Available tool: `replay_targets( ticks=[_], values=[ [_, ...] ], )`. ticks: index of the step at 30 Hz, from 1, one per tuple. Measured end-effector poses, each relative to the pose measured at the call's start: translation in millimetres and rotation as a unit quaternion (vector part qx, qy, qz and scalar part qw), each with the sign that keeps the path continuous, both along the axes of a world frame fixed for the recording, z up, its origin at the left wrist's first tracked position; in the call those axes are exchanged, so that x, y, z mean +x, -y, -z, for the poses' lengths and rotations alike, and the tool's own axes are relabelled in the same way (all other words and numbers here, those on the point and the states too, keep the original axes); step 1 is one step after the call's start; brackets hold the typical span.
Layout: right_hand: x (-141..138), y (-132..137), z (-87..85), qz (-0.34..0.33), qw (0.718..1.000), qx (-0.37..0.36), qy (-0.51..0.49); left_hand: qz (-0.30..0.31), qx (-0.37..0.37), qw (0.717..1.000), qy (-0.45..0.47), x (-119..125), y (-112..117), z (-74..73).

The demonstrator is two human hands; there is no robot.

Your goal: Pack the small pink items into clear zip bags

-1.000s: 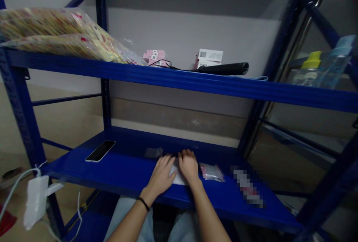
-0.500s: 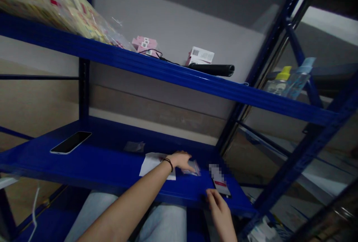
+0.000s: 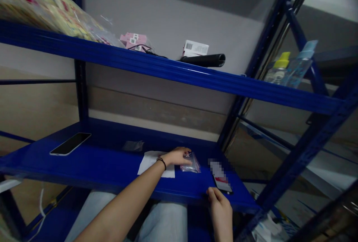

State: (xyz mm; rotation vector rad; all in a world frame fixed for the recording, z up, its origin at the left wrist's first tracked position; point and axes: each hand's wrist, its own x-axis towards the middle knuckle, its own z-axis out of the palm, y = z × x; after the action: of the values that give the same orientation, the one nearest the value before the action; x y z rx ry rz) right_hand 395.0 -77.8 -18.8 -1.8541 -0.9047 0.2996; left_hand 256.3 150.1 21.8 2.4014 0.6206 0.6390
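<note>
My left hand (image 3: pixel 179 156), a dark band on its wrist, reaches over a small stack of clear zip bags (image 3: pixel 192 164) on the blue shelf. Its thumb lies along the bags and the fingers curve above, apart from the thumb. Under that wrist is a white sheet of paper (image 3: pixel 149 163). My right hand (image 3: pixel 219 201) is at the shelf's front edge, its thumb and fingers pressed together; whatever they may hold is hidden. Just beyond it lies a phone (image 3: pixel 223 187) with a lit, partly blurred screen.
A second phone (image 3: pixel 71 144), its screen dark, lies at the left of the lower shelf (image 3: pixel 112 167). Another small clear bag (image 3: pixel 133 145) sits behind the paper. Above, the upper shelf holds packed bags (image 3: pixel 56 14), pink boxes (image 3: pixel 134 41), a black tube (image 3: pixel 207 60) and bottles (image 3: pixel 279 71).
My left hand's fingers have drawn in, leaving more of the bags visible. The right hand has stayed near the shelf edge, its fingers more closed. The view has shifted slightly.
</note>
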Motion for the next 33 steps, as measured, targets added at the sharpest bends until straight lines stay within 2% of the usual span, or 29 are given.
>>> replay_targets(
  ticks=[3, 5, 10, 13, 16, 21, 27, 30, 33],
  values=[
    [6, -6, -5.5, 0.013, 1.0, 0.007, -0.005, -0.01, -0.002, 0.997, 0.074, -5, 13, -0.9],
    [8, -16, -16.7, 0.008, 0.999, 0.035, -0.005, -0.021, -0.007, 0.993, 0.117, -8, 21, -1.2],
    [6, -58, -69.3, -0.082, 0.99, 0.113, 0.028, -0.059, -0.078, 0.961, 0.257, -12, 33, -3.2],
    [-1, -82, -98.8, -0.139, 0.986, 0.089, 0.033, -0.068, -0.096, 0.95, 0.29, -17, 37, -8.5],
    [-11, -97, -114.7, -0.221, 0.973, 0.042, 0.045, -0.066, -0.062, 0.953, 0.289, -29, 43, -16.7],
    [-30, -109, -115.9, -0.281, 0.954, 0.021, 0.101, -0.082, 0.015, 0.964, 0.254, -57, 56, -26.5],
    [-62, -116, -98.0, -0.299, 0.952, 0.046, -0.047, -0.139, 0.027, 0.952, 0.271, -84, 60, -22.3],
    [-81, -118, -92.6, -0.308, 0.944, 0.059, -0.101, -0.19, 0.014, 0.931, 0.312, -95, 66, -21.9],
    [-104, -117, -90.3, -0.319, 0.939, 0.092, -0.091, -0.185, -0.05, 0.917, 0.351, -108, 79, -24.4]
  ],
)
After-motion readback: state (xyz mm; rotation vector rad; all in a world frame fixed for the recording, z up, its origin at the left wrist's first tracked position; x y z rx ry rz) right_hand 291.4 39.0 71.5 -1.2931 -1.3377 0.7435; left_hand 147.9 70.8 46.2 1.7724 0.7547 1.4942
